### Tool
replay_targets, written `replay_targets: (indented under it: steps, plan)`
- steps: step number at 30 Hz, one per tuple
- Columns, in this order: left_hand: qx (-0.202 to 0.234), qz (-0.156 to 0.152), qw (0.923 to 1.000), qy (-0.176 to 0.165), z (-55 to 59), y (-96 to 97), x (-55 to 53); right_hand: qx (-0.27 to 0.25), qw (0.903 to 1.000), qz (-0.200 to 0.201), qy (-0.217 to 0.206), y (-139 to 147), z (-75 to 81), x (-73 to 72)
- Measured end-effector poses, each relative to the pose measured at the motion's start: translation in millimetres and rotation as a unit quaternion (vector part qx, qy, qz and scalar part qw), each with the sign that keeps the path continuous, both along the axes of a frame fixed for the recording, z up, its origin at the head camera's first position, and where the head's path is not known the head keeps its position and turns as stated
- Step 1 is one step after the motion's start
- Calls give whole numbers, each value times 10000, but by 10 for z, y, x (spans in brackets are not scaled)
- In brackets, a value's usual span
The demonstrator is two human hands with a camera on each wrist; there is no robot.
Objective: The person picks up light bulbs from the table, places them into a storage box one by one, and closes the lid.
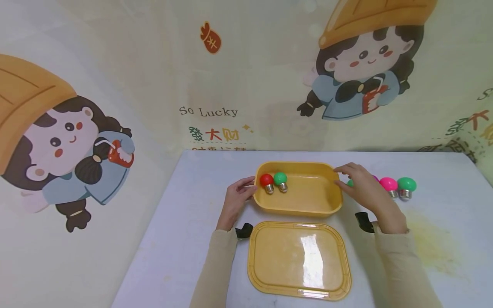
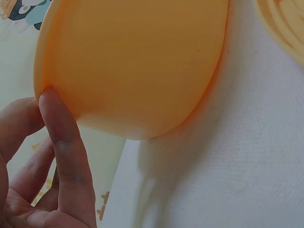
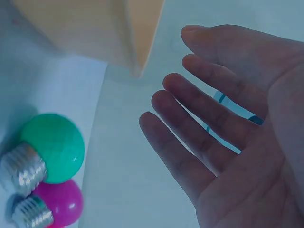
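At the left end of a yellow plastic box point(image 1: 308, 196), my left hand point(image 1: 235, 199) touches the outer wall by the rim. The left wrist view shows those fingertips point(image 2: 50, 97) right at the rim. A red light bulb point(image 1: 266, 182) and a green light bulb point(image 1: 280, 180) lie inside the box's left part. My right hand point(image 1: 367, 190) hovers near the box's right end, overlapping the rim in the head view. In the right wrist view its fingers are extended, apart from the box point(image 3: 90, 28), and nothing lies in the palm.
A matching yellow lid point(image 1: 285, 261) lies flat in front of the box. To the right are a pink bulb point(image 1: 388, 184) and a green bulb point(image 1: 407, 185), with others partly hidden behind my right hand. A printed cloth backdrop point(image 1: 269, 85) rises behind the white table point(image 1: 181, 239).
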State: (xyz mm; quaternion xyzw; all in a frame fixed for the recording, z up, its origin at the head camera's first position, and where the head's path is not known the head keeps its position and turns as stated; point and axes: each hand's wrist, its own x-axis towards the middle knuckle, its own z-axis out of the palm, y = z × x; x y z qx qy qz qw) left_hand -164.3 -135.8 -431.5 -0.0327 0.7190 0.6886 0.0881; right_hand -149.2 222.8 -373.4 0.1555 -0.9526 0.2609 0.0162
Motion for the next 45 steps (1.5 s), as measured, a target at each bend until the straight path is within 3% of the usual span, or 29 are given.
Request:
replay_targets:
  steps: [4, 10, 18, 31, 45]
  plan:
    - [7, 105, 9999, 8, -164, -20, -66, 51, 10000, -60, 37, 66, -29, 3]
    - [5, 107, 9998, 159, -164, -34, -77, 145, 9996, -201, 133, 143, -90, -13]
    - [-36, 141, 9998, 102, -176, -28, -85, 260, 9988, -360, -191, 230, -164, -22]
    - [43, 129, 9999, 82, -175, -11, -66, 220, 9983, -299, -455, 351, -236, -36]
    - [77, 96, 9998, 166, -187, -8, -70, 197, 9987, -344, -323, 389, -309, -55]
